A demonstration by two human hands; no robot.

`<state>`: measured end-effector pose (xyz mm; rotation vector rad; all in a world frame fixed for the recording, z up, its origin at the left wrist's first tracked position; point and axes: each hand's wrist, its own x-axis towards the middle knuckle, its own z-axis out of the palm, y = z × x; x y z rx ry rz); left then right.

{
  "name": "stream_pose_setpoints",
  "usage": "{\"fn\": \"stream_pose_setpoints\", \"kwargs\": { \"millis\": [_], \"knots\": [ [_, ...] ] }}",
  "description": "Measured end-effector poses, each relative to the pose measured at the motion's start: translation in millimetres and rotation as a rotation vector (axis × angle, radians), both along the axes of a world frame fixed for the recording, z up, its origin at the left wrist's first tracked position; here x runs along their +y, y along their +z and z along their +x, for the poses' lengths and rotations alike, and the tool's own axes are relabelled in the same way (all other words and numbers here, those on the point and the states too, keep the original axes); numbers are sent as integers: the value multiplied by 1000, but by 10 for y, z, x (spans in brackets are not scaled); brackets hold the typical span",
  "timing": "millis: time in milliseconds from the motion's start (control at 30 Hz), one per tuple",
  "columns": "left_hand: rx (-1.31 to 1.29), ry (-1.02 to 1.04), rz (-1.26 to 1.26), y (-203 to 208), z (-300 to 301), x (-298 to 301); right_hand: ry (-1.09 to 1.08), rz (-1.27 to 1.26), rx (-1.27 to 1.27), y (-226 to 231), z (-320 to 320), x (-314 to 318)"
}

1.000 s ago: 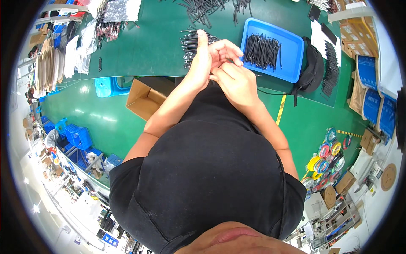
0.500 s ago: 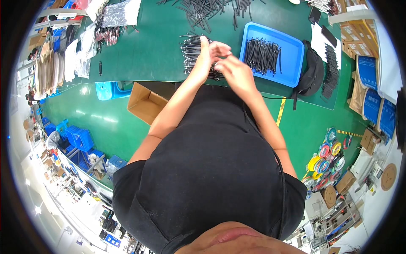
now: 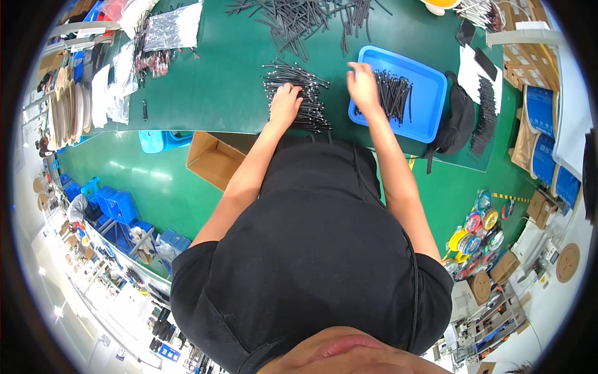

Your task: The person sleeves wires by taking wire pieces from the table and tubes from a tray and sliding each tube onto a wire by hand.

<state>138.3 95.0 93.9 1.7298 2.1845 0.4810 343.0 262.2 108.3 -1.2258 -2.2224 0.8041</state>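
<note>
A pile of short black cables (image 3: 311,115) with shiny tips lies at the table's near edge. My left hand (image 3: 285,106) rests on top of the pile, fingers apart and bent down onto the cables, gripping none that I can see. Over the left rim of a blue tray (image 3: 425,117) is my right hand (image 3: 364,88), its fingers curled together; whatever is in them is hidden. Inside the tray lies a bunch of similar black cables (image 3: 393,96), partly behind that hand.
Loose black tubes (image 3: 293,22) are heaped at the far side of the green table (image 3: 218,81). A black bag (image 3: 458,115) and two phones (image 3: 484,63) lie right of the tray. Plastic-bagged parts (image 3: 171,31) sit at left. An open cardboard box (image 3: 215,159) stands below the table edge.
My hands were close together above the cable pile; now they are apart. The left has come down onto the pile, while the right has moved right to the tray's edge.
</note>
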Motion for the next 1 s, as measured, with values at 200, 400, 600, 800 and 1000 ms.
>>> {"fn": "stream_pose_setpoints", "kwargs": {
  "millis": [200, 400, 600, 800, 1000],
  "knots": [
    [19, -47, -12, 122, -51, 86, 129, -161, -46, -209, -1124, 119],
    [-93, -132, -55, 220, 10, 0, 97, -126, -277, -746, -1450, 263],
    [-208, -71, 59, 437, -124, -5, -47, -126, -370, -629, -975, 34],
    [-377, 38, 176, 641, -104, 386, -117, -145, -149, -464, -480, -146],
    [-569, 312, 212, 803, 50, 693, -16, -276, 170, 493, -213, -517]
  ]
}}
